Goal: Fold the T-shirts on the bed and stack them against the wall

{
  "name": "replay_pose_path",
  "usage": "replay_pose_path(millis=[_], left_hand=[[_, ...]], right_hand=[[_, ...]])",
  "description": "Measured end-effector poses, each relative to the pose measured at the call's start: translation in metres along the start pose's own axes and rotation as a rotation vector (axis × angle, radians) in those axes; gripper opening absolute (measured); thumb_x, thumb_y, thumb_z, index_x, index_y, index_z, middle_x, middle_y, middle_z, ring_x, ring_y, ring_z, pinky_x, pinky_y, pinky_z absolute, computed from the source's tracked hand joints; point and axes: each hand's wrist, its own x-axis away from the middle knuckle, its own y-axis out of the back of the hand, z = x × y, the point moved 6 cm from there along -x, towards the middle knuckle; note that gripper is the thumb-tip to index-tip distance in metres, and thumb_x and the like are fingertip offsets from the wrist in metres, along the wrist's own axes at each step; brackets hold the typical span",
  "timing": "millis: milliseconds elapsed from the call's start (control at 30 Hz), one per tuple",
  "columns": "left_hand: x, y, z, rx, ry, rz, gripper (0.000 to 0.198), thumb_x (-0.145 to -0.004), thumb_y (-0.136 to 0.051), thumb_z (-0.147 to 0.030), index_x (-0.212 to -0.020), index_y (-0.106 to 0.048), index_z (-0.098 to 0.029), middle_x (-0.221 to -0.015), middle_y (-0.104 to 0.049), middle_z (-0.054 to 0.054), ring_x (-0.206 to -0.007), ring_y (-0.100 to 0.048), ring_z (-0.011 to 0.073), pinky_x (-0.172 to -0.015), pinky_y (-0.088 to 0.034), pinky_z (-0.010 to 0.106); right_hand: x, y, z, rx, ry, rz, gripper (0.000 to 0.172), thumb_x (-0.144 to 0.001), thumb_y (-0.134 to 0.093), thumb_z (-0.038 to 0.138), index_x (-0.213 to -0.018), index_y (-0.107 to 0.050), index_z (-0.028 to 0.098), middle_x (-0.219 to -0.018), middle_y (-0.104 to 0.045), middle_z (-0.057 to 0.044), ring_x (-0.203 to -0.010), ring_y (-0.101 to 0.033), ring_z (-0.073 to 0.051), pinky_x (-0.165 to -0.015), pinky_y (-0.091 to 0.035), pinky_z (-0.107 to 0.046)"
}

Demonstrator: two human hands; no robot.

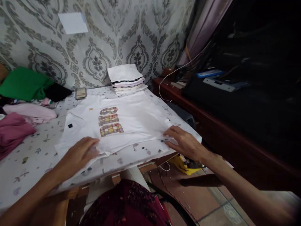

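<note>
Between and just beyond left hand [82, 150] and right hand [182, 141], spread out on the table [150, 149]: a white shirt [141, 117], likely light, soft and easily creased, best taken by its near edge. Fingers loosely curled, partly open at that edge; cannot tell if pinching it.

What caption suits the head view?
Left hand and right hand at the near edge of a spread shirt, folded stack beyond.

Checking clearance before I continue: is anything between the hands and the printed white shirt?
Nothing visible: the left hand and right hand are both at the near edge of the white shirt. The folded stack stands beyond its far side.
</note>
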Motion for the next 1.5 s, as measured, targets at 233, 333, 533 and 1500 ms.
replay_pose_path(millis=[233,333,533,1500], left_hand=[[0.010,-0.005,-0.045,0.037,-0.112,0.226,0.031,-0.088,-0.037,-0.021,-0.103,-0.063,-0.028,-0.103,-0.068,0.003,-0.094,-0.065,0.0201,-0.082,-0.051,0.030],[0.016,0.002,-0.047,0.139,-0.102,0.351,0.025,-0.089,-0.041,-0.026,-0.097,-0.065,-0.030,-0.094,-0.069,0.001,-0.085,-0.065,0.0201,-0.074,-0.049,0.029],[-0.026,0.016,-0.060,0.263,-0.128,0.493,0.031,-0.095,-0.048,-0.048,-0.099,-0.070,-0.026,-0.079,-0.069,0.000,-0.068,-0.062,0.0162,-0.060,-0.044,0.025],[-0.174,-0.029,0.115,-0.169,0.195,0.189,0.075,-0.099,-0.021,-0.061,-0.160,-0.023,-0.018,-0.168,-0.014,0.014,-0.156,-0.010,0.0290,-0.122,-0.013,0.057]], right_hand=[[0.012,0.000,-0.002,0.053,0.007,-0.042,0.023,-0.094,-0.041,0.017,-0.085,-0.061,0.021,-0.083,-0.066,-0.008,-0.078,-0.063,-0.023,-0.073,-0.052,-0.036],[0.017,0.006,-0.001,-0.042,0.007,0.007,0.023,-0.093,-0.041,0.018,-0.085,-0.063,0.022,-0.084,-0.067,-0.008,-0.078,-0.064,-0.022,-0.073,-0.053,-0.036],[-0.006,0.014,0.021,-0.164,0.026,-0.092,0.030,-0.097,-0.046,0.032,-0.115,-0.067,0.020,-0.114,-0.065,-0.015,-0.105,-0.062,-0.029,-0.091,-0.052,-0.048],[-0.219,-0.080,-0.005,-0.166,0.122,0.140,0.050,-0.104,-0.033,0.045,-0.147,-0.048,0.024,-0.159,-0.040,-0.013,-0.149,-0.033,-0.027,-0.120,-0.024,-0.058]])
